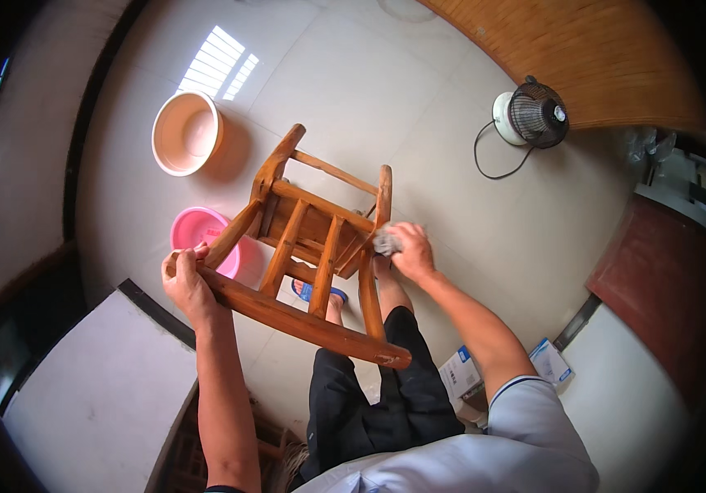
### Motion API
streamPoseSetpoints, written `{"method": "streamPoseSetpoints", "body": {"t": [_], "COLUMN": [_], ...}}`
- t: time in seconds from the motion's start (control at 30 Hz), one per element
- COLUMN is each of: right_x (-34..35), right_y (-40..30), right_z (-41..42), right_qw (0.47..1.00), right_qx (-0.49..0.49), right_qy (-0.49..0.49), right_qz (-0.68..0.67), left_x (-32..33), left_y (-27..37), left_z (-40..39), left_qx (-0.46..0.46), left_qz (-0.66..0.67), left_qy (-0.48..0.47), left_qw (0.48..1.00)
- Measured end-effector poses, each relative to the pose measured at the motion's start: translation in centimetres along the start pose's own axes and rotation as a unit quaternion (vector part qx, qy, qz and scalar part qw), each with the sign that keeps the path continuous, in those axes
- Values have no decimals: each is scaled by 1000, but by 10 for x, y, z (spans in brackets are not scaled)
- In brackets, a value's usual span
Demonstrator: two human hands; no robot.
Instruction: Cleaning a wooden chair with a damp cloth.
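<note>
A wooden chair (303,320) is held up and tilted in front of my legs, its top rail towards me and its legs pointing away. My left hand (193,286) grips the left end of the top rail. In my right hand (411,249) is a bunched grey cloth (387,240), pressed against the chair's right side where the back post meets the seat frame. The underside of the seat is partly visible behind the back slats.
On the tiled floor at the left stand a cream plastic basin (196,132) and a pink basin (189,225), partly behind the chair. A small black fan (536,116) with a cord is at upper right, by a wooden panel (587,55). Boxes (459,373) lie beside my right leg.
</note>
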State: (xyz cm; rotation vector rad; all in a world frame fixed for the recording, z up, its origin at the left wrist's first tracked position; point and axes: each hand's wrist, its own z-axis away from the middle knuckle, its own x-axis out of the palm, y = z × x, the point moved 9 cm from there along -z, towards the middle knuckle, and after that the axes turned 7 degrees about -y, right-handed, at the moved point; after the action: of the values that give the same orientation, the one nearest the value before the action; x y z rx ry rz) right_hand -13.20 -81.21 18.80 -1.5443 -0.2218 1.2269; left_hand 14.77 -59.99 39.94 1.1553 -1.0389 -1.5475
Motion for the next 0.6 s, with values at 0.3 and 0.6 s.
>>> {"method": "streamPoseSetpoints", "body": {"t": [0.3,0.6], "right_x": [71,0], "right_y": [-22,106], "right_z": [-38,-13], "right_qw": [914,941], "right_qx": [-307,281], "right_qy": [-202,-88], "right_qz": [170,-167], "left_x": [2,-21], "left_y": [2,-16], "left_z": [1,-9], "left_qx": [-26,-22], "left_qz": [17,8], "left_qy": [7,9], "left_qw": [1000,1000]}}
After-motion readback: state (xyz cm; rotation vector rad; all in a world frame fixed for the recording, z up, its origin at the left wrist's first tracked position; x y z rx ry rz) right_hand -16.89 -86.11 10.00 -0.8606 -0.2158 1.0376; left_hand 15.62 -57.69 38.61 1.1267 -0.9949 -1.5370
